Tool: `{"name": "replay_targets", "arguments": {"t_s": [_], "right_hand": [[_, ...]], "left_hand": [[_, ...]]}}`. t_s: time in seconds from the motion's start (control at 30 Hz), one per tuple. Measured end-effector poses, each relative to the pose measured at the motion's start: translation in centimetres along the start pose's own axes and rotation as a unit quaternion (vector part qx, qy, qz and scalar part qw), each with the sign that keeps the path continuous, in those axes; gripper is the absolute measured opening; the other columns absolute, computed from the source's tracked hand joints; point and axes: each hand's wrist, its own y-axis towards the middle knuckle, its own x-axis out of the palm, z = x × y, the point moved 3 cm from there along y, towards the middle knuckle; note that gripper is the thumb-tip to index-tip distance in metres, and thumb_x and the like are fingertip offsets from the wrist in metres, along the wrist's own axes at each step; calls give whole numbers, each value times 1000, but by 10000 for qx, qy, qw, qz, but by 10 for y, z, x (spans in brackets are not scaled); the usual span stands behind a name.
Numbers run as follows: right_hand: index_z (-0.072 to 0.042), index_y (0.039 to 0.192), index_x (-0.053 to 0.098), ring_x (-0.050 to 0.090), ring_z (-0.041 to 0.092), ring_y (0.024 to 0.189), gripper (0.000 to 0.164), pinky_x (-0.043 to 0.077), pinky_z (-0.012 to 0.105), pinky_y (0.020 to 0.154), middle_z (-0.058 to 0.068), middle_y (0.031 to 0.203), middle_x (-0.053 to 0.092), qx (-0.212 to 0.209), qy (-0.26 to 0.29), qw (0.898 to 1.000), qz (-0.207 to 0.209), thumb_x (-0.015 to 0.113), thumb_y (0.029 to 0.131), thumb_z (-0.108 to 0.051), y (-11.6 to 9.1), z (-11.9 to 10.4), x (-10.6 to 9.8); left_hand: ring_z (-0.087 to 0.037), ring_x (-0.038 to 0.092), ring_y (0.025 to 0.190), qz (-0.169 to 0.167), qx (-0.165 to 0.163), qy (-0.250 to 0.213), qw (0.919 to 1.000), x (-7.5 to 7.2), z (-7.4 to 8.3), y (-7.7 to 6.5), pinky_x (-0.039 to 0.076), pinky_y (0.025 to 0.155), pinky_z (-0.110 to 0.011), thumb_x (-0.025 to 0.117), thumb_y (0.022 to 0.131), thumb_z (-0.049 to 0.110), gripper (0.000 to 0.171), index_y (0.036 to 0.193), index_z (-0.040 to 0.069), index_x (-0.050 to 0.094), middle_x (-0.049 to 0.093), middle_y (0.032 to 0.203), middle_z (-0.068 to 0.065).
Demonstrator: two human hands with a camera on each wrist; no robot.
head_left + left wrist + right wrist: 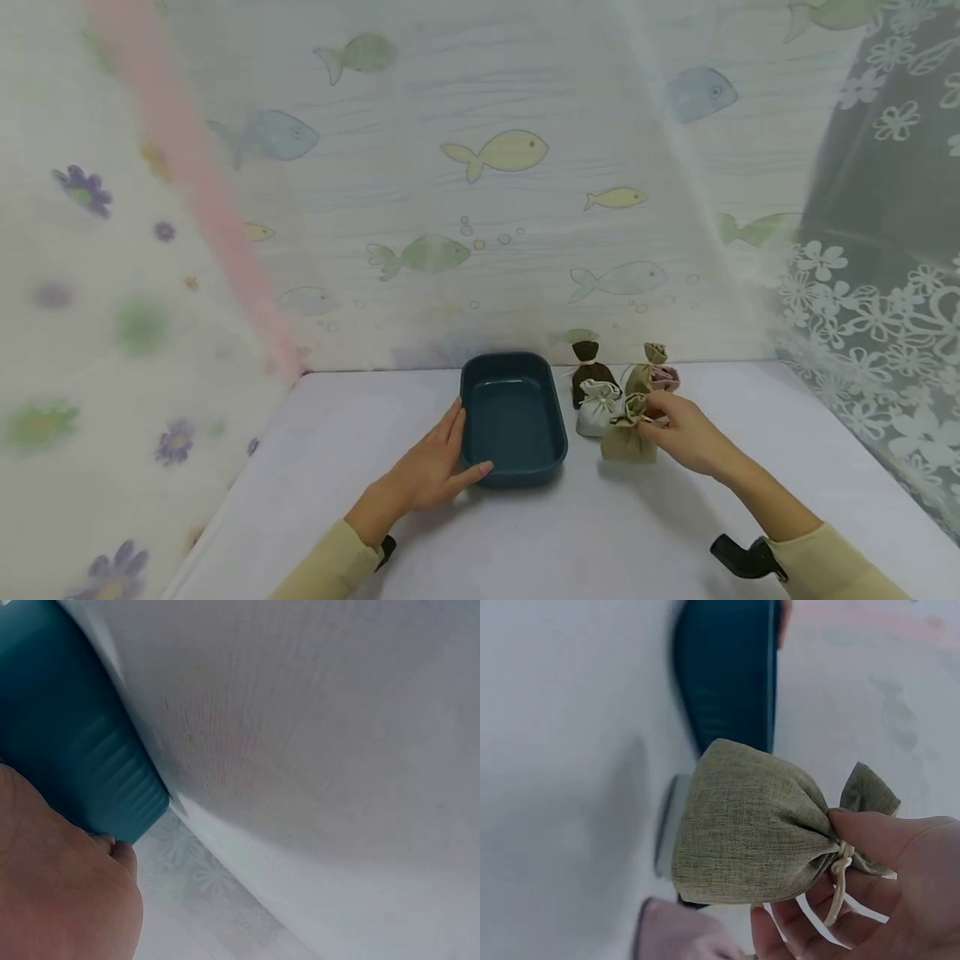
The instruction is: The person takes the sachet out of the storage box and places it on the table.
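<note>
In the head view a dark teal rectangular basin (517,481) stands on the white table. My left hand (423,467) rests against its left side, fingers extended along the wall and thumb at the near rim. The left wrist view shows that hand (64,892) beside the ribbed basin wall (112,765). With its thumb and fingers, my right hand (690,432) pinches the tied neck of an olive-green drawstring pouch (628,444). In the right wrist view this pouch (742,825) hangs from the fingers, its cream cord knotted at the neck.
Behind the held pouch stand a white pouch (594,419), a dark brown pouch (587,375), another olive pouch (639,379) and a pink one (666,379). A curtain with printed fish (495,154) hangs along the table's back edge.
</note>
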Motion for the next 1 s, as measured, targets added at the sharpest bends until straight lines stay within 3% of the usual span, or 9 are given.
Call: {"name": "replay_targets", "arguments": {"t_s": [0.37,0.6,0.8,1.0], "right_hand": [[-4,96,64,65,31,100,5,56,49,82,8,102,68,146,-161,9998,-34,68,96,-7,-12,36,7],[-4,105,68,66,36,103,13,56,50,83,14,110,69,96,-105,9998,-104,71,96,-13,-12,39,6],[1,130,62,63,31,107,44,54,39,80,16,122,65,186,-251,9993,-199,70,99,-29,-21,41,-8],[5,140,52,60,41,114,54,55,48,85,23,134,58,-2,-809,9967,-46,66,102,-30,-36,45,-26]], "left_hand": [[-33,15,156,202,179,-38,9996,3,-2,2,27,122,-52,36,101,73,103,161,-7,11,1,171,-19],[-29,9,157,6,64,-58,10000,0,0,3,24,124,-47,32,100,76,105,162,-5,8,-4,171,-16],[-28,8,157,-38,-39,-670,9977,-3,-7,4,23,124,-49,38,98,76,106,164,0,6,-8,172,-10],[-28,20,156,393,-59,-1330,9903,-13,-19,-1,28,120,-57,49,100,67,89,164,11,22,10,172,-5]]}}
